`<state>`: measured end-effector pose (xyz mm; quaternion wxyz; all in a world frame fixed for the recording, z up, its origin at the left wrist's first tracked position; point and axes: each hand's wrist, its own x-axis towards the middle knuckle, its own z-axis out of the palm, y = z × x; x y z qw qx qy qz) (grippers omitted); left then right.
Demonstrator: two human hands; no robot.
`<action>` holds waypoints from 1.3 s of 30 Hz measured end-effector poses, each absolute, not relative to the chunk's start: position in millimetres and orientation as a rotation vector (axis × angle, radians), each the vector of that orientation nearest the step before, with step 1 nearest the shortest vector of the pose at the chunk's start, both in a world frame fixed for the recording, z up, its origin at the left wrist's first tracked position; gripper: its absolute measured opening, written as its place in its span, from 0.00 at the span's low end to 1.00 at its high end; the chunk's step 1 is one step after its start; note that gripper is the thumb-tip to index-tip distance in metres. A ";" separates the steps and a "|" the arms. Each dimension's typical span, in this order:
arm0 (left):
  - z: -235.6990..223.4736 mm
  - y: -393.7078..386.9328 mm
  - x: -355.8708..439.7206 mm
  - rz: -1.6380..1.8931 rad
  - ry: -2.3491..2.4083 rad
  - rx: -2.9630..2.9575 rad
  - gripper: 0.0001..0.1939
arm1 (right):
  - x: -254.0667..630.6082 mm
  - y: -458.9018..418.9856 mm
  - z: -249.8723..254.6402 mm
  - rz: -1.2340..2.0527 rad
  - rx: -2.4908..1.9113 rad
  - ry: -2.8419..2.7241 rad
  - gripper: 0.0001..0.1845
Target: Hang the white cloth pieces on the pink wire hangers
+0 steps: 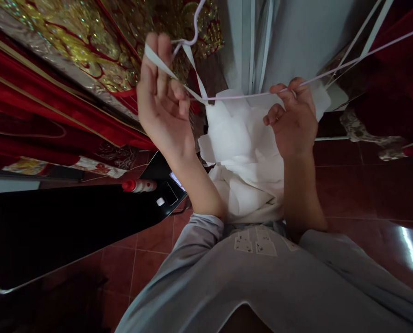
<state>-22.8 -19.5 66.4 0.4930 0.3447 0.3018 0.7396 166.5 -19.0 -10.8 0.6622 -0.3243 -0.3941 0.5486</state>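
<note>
My left hand (pixel 163 99) is raised, its fingers curled round a white strap (pixel 157 61) of a white garment (pixel 243 148) that hangs in front of me. The strap loops up toward a pale hanger hook (pixel 194 27) above that hand. My right hand (pixel 292 118) pinches the thin hanger bar (pixel 348 62) and the garment's top edge at the right. The bunched white cloth hangs between my forearms down to my lap.
A black table (pixel 53 231) stands at the left with a red-and-white bottle (pixel 138 186), a phone (pixel 176 181) and a small white object on it. Red and gold embroidered fabric (pixel 70 55) hangs at the upper left. Dark red floor tiles (pixel 366 194) lie below.
</note>
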 end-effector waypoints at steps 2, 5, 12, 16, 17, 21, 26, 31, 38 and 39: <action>58.3 -23.1 -24.4 1.870 0.808 0.839 0.19 | 166.1 -19.2 -11.3 1.224 -0.726 -0.896 0.11; 50.8 -25.1 -24.6 1.939 0.866 0.889 0.16 | 167.2 -17.4 -12.5 1.190 -0.712 -0.903 0.11; 41.8 -6.1 -20.7 1.710 1.056 1.199 0.06 | 168.7 -20.2 -8.9 1.166 -0.774 -0.949 0.10; 37.1 -8.5 -12.1 1.577 0.958 1.079 0.03 | 167.1 -22.0 -6.7 1.174 -0.784 -0.954 0.09; 37.5 -10.1 -10.3 1.604 0.940 0.963 0.02 | 167.2 -21.9 -6.7 1.181 -0.795 -0.958 0.09; 41.7 -12.3 -9.9 1.650 0.915 0.833 0.05 | 168.5 -19.5 -9.4 1.197 -0.779 -0.958 0.10; 58.3 -15.3 -13.4 1.581 0.775 1.156 0.13 | 168.9 -17.8 -12.3 1.201 -0.742 -0.919 0.11; 80.9 -12.5 -16.2 1.699 0.569 0.958 0.21 | 167.8 -17.6 -12.5 1.210 -0.715 -0.918 0.11; 31.0 9.8 -36.5 2.023 1.007 0.894 0.10 | 169.8 -13.4 -17.1 1.203 -0.688 -0.904 0.10; 20.0 9.5 -37.4 2.010 1.057 0.879 0.11 | 169.8 -13.1 -17.2 1.202 -0.692 -0.904 0.10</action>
